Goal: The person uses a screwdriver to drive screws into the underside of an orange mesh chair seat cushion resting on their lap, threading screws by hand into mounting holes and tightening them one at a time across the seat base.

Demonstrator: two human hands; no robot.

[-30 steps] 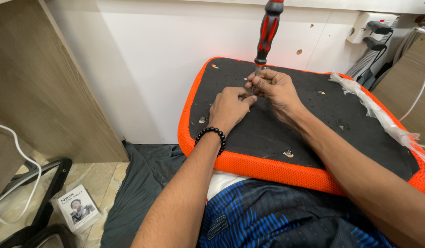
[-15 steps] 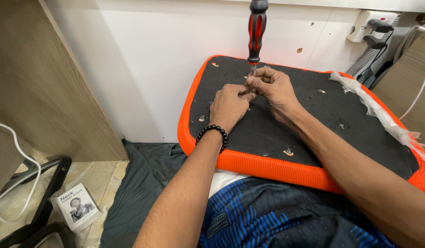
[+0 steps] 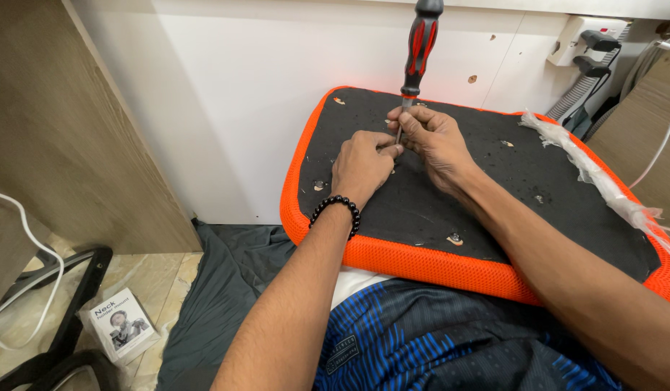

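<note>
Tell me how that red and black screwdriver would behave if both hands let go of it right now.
The screwdriver stands upright on its thin tip on the black underside of the orange-edged seat cushion, steadied only at the shaft by the left hand and right hand. Its bulky handle sits high, so it would probably topple. Being round, it might then roll.

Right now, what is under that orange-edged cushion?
The orange-edged cushion rests on the person's lap, over blue patterned shorts and a strip of white cloth. Whatever lies beneath its far half is hidden.
</note>
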